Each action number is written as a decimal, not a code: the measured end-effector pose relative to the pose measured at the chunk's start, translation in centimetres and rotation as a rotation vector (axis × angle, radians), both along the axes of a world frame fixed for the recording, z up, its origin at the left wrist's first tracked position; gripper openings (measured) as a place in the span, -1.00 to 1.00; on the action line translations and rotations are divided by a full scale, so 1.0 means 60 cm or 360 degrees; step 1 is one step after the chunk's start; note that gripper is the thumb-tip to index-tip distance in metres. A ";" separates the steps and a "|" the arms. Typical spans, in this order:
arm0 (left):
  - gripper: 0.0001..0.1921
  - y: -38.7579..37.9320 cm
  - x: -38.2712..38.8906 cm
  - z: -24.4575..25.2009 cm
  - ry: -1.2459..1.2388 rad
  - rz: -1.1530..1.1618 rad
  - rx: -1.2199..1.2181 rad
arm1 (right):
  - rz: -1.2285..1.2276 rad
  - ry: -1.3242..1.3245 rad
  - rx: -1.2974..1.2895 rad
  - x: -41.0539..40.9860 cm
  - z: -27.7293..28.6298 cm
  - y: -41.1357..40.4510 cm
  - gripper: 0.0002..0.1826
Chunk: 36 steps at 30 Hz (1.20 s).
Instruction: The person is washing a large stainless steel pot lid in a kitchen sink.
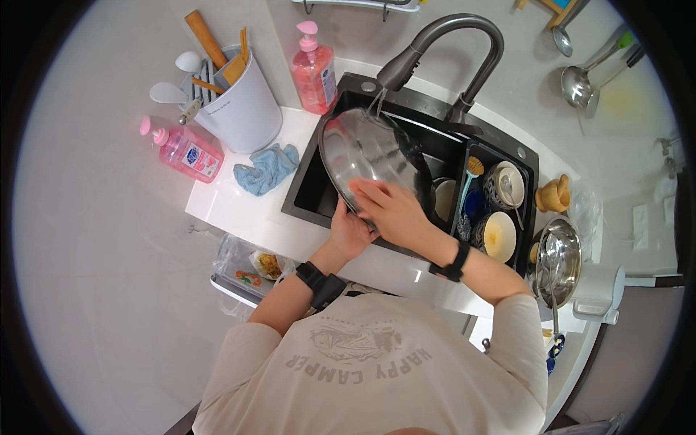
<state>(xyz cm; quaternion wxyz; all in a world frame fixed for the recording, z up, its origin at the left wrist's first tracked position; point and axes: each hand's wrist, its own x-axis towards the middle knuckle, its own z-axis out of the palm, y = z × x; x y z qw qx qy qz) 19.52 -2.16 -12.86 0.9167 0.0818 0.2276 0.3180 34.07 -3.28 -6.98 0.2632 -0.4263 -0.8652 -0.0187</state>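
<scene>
Over the left basin of a black double sink (304, 211) a large shiny metal bowl or pan (361, 147) is tilted on its edge. My left hand (350, 231) grips its near lower rim. My right hand (394, 212) lies against its surface with the fingers extended, slightly blurred. Water (378, 100) runs from the dark pull-down faucet (397, 70) onto the far part of the metal. Part of a pale dish (446, 198) shows in the basin, right of the metal piece. What lies beneath the metal piece is hidden.
Stacked bowls (505, 185), a yellow-stained bowl (499, 236) and a dish brush (474, 167) fill the right basin. Beyond it stands a steel bowl (565, 261) with a ladle. On the left are a blue cloth (266, 169), pink pump bottles (314, 76) and a white utensil holder (244, 114).
</scene>
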 end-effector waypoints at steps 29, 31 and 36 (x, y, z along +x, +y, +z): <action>-0.43 0.128 -0.021 0.093 -0.0076 0.0493 0.0456 | 0.0117 0.0022 0.0047 0.010 0.032 0.003 -0.58; -0.44 0.132 -0.026 0.082 0.0009 0.0524 0.0447 | 0.0124 0.0021 0.0095 -0.002 0.035 0.011 -0.56; -0.50 0.099 -0.030 0.068 0.0195 0.0434 0.0421 | -0.0014 0.0099 0.0143 -0.028 0.036 0.082 -0.60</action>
